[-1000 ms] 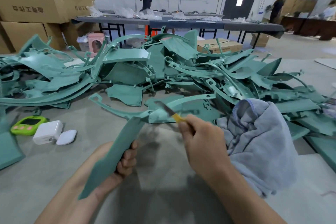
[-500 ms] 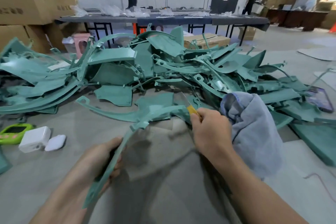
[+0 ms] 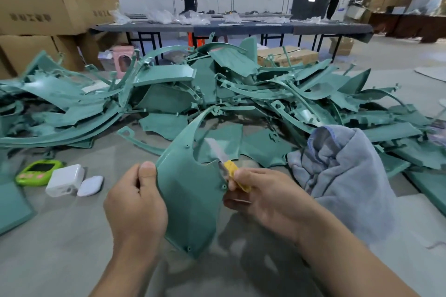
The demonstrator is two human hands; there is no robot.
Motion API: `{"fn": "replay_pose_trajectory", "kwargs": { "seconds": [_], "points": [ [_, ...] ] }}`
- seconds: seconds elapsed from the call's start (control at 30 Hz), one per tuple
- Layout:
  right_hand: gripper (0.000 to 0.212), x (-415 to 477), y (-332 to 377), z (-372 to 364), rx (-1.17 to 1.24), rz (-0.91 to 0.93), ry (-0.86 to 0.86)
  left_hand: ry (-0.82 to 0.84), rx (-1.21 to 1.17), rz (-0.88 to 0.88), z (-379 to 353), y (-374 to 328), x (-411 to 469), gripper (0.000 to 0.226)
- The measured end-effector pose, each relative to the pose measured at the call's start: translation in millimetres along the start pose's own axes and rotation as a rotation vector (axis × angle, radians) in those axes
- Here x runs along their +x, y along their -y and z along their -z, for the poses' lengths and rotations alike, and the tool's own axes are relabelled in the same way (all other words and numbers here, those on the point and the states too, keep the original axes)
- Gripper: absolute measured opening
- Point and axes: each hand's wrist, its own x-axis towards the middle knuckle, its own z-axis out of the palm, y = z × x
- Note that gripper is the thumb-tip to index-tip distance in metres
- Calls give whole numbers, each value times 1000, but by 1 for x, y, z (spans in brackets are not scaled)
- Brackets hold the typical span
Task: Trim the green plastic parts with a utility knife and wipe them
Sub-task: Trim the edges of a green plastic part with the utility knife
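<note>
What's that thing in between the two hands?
A green plastic part, seen in the head view. The left hand grips its left edge; the right hand holds a yellow utility knife at its right edge.

Parts pile (image 3: 217,94) walls off 9 through 12 to 3. Cloth (image 3: 350,176) heaped at 3, touching the pile. Timer (image 3: 38,172), charger (image 3: 65,179), case (image 3: 90,185) clustered at 9; panel (image 3: 12,207) beyond them. Bare surface (image 3: 60,260) open at 7–8 and 4–5.
</note>
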Motion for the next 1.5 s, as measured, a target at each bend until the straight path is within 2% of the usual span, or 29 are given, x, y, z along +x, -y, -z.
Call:
{"fn": "replay_pose_trajectory", "kwargs": {
  "seconds": [0.07, 0.13, 0.2, 0.23, 0.33, 0.4, 0.47, 0.53, 0.63, 0.77, 0.83, 0.93, 1.03, 1.17, 1.27, 1.37, 1.43, 1.5],
  "points": [
    [22, 0, 2, 1, 68, 14, 72, 8, -44, 36, 0, 3, 1, 45],
    [16, 1, 2, 3, 68, 82, 60, 64, -139, 90, -1, 4, 3, 39],
    [16, 3, 2, 5, 92, 152, 2, 196, -320, 121, 2, 2, 5, 18],
    [17, 4, 2, 6, 109, 190, -37, 288, -399, 112, 4, -1, 6, 18],
    [20, 5, 6, 11, 109, 301, -101, 515, -469, -20, 8, -4, 6, 51],
    [20, 3, 9, 11, 103, 351, -108, 487, -391, -100, 8, -5, 6, 64],
    [21, 1, 11, 11, 56, 392, -144, 391, -286, -171, 7, -4, 7, 65],
    [21, -2, 11, 7, -13, 416, -180, 291, -139, -234, 8, -3, 6, 57],
    [23, -5, 10, 2, -91, 425, -185, 199, 132, -299, 10, 1, 4, 33],
    [35, -7, 6, -4, -353, 440, -200, 302, 266, -426, 7, 11, 3, 54],
    [28, -8, 5, -5, -536, 445, -211, 373, 318, -486, 4, 14, 7, 60],
    [31, -13, 4, -6, -784, 419, -179, 435, 371, -492, 1, 15, 9, 63],
    [34, -15, 2, -8, -880, 304, -132, 482, 340, -487, -1, 15, 3, 60],
    [36, -9, -1, -3, -1255, 296, -168, 577, 337, -443, -3, 27, 2, 45],
    [29, -4, -2, 5, -1270, 382, -292, 595, 360, -452, -7, 28, 2, 43],
    [28, -1, -6, 5, -1156, 357, -254, 561, 376, -485, -10, 26, 1, 45],
    [26, 1, -10, 5, -1256, 312, -234, 549, 379, -486, -10, 26, 0, 45],
    [23, 4, -8, 7, -1355, 316, -317, 553, 384, -481, -10, 26, -1, 43]
  ]
}}
